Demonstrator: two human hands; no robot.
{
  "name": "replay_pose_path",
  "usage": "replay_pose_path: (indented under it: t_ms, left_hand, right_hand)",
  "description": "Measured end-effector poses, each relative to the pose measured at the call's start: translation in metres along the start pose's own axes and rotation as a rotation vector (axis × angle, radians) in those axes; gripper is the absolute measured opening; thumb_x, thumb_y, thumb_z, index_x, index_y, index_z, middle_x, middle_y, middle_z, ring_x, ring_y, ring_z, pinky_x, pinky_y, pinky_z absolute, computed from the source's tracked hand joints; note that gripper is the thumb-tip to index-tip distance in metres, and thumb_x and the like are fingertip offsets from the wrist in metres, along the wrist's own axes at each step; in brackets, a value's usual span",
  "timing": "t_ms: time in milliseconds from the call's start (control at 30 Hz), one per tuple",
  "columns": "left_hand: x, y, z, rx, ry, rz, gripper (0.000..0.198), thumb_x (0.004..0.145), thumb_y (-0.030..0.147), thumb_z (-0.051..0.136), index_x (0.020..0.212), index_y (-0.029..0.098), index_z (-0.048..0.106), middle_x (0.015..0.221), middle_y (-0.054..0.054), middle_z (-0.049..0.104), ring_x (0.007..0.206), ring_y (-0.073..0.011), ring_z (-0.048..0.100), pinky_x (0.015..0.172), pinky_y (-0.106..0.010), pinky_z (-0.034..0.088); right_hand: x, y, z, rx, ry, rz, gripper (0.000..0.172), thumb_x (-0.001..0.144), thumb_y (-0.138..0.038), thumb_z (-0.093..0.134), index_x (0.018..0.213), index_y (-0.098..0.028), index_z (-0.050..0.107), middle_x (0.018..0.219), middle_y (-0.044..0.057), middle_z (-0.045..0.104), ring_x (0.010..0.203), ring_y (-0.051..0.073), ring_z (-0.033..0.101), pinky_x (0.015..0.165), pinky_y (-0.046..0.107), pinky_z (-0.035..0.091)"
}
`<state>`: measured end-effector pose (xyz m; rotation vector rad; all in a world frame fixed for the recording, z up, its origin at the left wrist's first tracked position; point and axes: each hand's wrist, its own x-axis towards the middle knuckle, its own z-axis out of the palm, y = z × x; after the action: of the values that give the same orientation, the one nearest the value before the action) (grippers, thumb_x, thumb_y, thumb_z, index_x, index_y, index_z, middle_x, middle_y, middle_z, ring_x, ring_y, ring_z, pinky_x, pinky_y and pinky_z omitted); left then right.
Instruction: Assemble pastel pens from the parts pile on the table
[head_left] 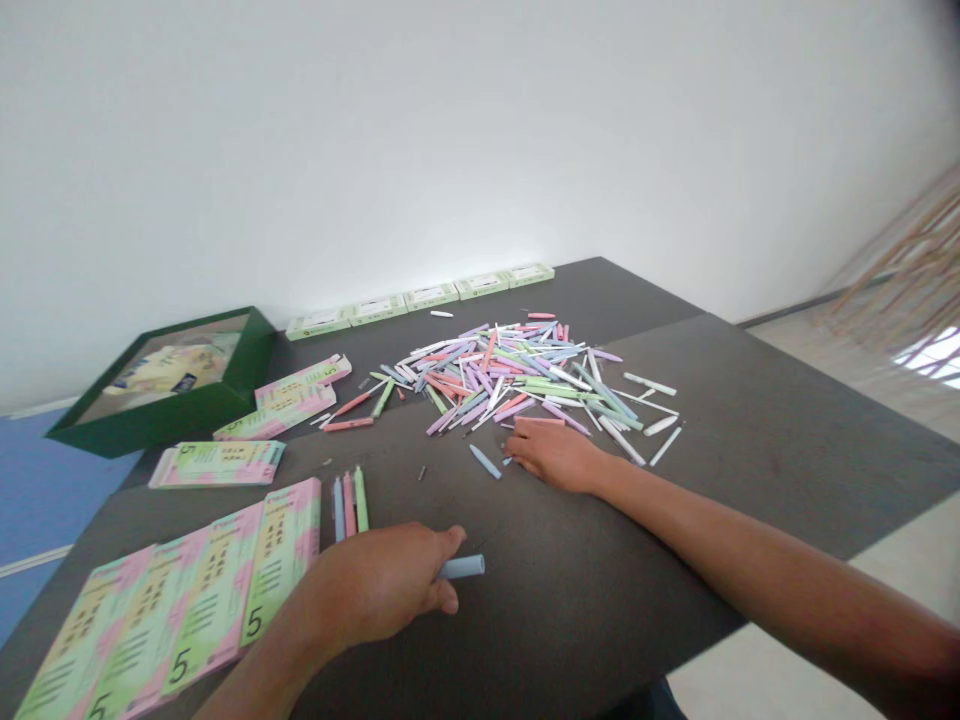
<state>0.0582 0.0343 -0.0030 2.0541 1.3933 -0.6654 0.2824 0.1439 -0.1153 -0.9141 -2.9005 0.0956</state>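
Note:
My left hand [390, 580] is closed round a light-blue pen barrel [463, 567], whose hollow-looking end sticks out between thumb and fingers. Just beyond this hand, a blue, a red and a green pen [361, 498] lie side by side. Low over the table, my right hand [551, 455] rests at the near edge of a heap of pen parts [510, 370]. Its fingers are bent together, and a small light-blue piece [507, 461] shows at their tips. Close by lies a light-blue pointed pen part [486, 462]. The undersides of the right fingers are hidden.
Pink-and-green boxes marked 5 [217, 570] line the left side of the dark table [600, 600]. More cartons [217, 464] lie behind them, near a green box [180, 400] with packets inside. Flat pale-green packs [427, 296] stand in a row along the wall.

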Motion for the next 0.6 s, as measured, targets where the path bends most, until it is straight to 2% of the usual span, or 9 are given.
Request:
replay_pose_path:
  t_ms: [233, 433, 600]
  left_hand:
    - [0.002, -0.001, 0.002, 0.006, 0.012, 0.014, 0.055, 0.079, 0.035, 0.052, 0.131, 0.021, 0.047, 0.103, -0.011, 0.067, 0.091, -0.0297, 0.062, 0.071, -0.034, 0.046]
    - [0.004, -0.003, 0.004, -0.009, 0.004, 0.02, 0.055, 0.079, 0.033, 0.052, 0.132, 0.023, 0.045, 0.104, -0.01, 0.067, 0.095, -0.0304, 0.062, 0.072, -0.036, 0.047]
    - [0.005, -0.004, 0.005, -0.014, -0.003, 0.024, 0.054, 0.079, 0.033, 0.052, 0.132, 0.023, 0.046, 0.103, -0.01, 0.067, 0.094, -0.0309, 0.062, 0.072, -0.036, 0.047]
  right_hand:
    - [0.0, 0.003, 0.011, -0.048, 0.059, -0.095, 0.016, 0.089, -0.022, 0.04, 0.089, -0.015, 0.054, 0.091, 0.009, 0.053, 0.084, 0.019, 0.049, 0.078, 0.032, 0.038]
    - [-0.002, 0.004, 0.014, -0.052, 0.074, -0.098, 0.015, 0.089, -0.022, 0.04, 0.088, -0.016, 0.053, 0.091, 0.008, 0.054, 0.086, 0.02, 0.051, 0.079, 0.032, 0.038]
    - [-0.005, 0.003, 0.008, -0.024, 0.04, -0.076, 0.016, 0.088, -0.024, 0.043, 0.099, -0.017, 0.052, 0.095, 0.008, 0.054, 0.088, 0.02, 0.052, 0.074, 0.031, 0.038]
